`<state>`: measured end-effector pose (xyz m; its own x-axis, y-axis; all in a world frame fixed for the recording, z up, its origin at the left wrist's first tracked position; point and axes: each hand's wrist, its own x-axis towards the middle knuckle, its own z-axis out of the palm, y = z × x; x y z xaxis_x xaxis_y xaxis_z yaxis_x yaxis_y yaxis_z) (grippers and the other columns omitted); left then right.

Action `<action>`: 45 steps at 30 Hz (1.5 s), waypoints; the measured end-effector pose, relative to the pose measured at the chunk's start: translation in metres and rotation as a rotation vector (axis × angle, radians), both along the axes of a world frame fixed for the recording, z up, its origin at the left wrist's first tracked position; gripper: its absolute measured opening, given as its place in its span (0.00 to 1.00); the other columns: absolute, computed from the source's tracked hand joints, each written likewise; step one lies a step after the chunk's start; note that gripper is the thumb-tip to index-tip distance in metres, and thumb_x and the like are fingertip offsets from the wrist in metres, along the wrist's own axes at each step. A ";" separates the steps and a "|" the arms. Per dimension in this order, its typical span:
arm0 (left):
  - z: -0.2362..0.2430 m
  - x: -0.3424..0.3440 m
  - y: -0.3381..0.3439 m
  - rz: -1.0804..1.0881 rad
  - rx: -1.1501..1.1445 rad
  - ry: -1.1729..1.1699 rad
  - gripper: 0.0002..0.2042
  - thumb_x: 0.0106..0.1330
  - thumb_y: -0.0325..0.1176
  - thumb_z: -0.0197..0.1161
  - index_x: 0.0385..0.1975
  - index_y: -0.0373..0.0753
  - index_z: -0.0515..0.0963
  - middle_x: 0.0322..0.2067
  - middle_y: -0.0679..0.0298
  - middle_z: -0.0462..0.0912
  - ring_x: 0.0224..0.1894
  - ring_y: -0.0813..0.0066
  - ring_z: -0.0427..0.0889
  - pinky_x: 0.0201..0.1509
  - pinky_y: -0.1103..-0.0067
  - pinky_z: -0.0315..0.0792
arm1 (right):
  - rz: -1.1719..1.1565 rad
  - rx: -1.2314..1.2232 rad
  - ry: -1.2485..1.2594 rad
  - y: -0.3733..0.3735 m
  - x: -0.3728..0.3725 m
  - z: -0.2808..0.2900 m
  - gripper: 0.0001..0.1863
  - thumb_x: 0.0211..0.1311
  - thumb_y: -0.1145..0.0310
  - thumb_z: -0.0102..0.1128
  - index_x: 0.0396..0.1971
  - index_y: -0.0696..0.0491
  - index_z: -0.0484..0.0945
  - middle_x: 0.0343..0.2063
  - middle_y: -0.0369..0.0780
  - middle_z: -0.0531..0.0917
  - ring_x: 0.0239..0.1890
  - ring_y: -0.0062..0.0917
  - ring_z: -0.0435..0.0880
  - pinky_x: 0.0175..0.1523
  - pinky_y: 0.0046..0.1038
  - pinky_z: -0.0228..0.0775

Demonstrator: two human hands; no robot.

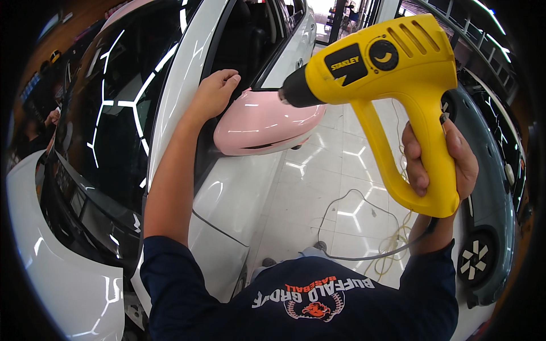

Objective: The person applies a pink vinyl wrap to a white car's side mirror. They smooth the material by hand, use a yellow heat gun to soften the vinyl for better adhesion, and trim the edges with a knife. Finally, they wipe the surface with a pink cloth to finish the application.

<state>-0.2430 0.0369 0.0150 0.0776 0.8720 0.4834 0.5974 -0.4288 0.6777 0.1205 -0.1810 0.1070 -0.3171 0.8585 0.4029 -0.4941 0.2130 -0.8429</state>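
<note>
On my feed, a white car (224, 199) fills the left side, its fender and open window edge running beside the person. A dark green-grey car (490, 170) bounds the right. Between them I have a lane of glossy white tiled floor (301, 196), crossed by a dark cord (372, 258) and loose pale-yellow hose (392, 244) near the person's shoes. Through the window opening, the white car's cabin holds a dark seat (259, 42).

A yellow heat gun (398, 85) is raised at upper right, large in my view, over the lane. Its black nozzle (300, 91) points left and slightly down, toward a pink-covered side mirror (267, 119); I can't judge the gap between them. The gun's barrel slants from upper right to lower left, and its handle hangs below. The mirror's long axis runs roughly left to right.

The right hand (463, 162) has its fingers clamped around the handle. The left hand (218, 94) is at the window opening, just beside the mirror's inner end, fingers close together; I can't tell whether they pinch anything.
</note>
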 end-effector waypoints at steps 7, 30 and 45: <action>-0.007 -0.007 0.003 0.039 0.001 0.052 0.20 0.75 0.42 0.56 0.57 0.34 0.77 0.51 0.52 0.84 0.54 0.63 0.81 0.59 0.73 0.71 | 0.063 0.018 0.014 0.006 0.014 -0.011 0.28 0.71 0.56 0.52 0.56 0.66 0.63 0.34 0.52 0.79 0.19 0.26 0.85 0.27 0.20 0.82; -0.009 0.012 -0.013 0.033 -0.015 0.118 0.17 0.72 0.38 0.58 0.52 0.32 0.80 0.47 0.53 0.84 0.47 0.61 0.83 0.54 0.73 0.74 | -0.070 0.035 0.189 0.030 0.118 -0.061 0.33 0.79 0.54 0.32 0.67 0.70 0.50 0.34 0.50 0.73 0.19 0.26 0.79 0.23 0.22 0.80; -0.112 -0.010 -0.089 0.810 0.168 0.387 0.19 0.78 0.35 0.48 0.60 0.30 0.73 0.57 0.52 0.79 0.59 0.59 0.77 0.66 0.69 0.67 | -0.422 -0.446 -1.008 0.265 0.206 -0.436 0.26 0.68 0.57 0.55 0.58 0.60 0.72 0.39 0.51 0.84 0.37 0.35 0.85 0.40 0.38 0.78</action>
